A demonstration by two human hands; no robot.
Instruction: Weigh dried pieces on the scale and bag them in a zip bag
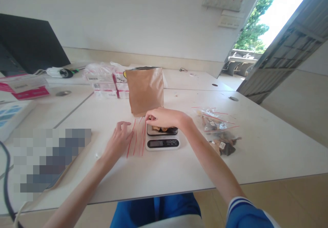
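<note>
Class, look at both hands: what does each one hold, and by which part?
The left hand rests flat on the empty zip bags, gripping nothing. The right hand hovers over the scale; any pinch is hidden.

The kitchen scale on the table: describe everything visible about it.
The kitchen scale is a small, flat, light-coloured unit with a dark weighing platform and, on its near edge, a dark display and a few buttons; no reading is legible. It sits level on the white table, in front of the upright brown paper bag. Small brownish pieces lie on the platform. The right hand hovers over its far edge; the clear red-striped bags lie beside it.
</note>
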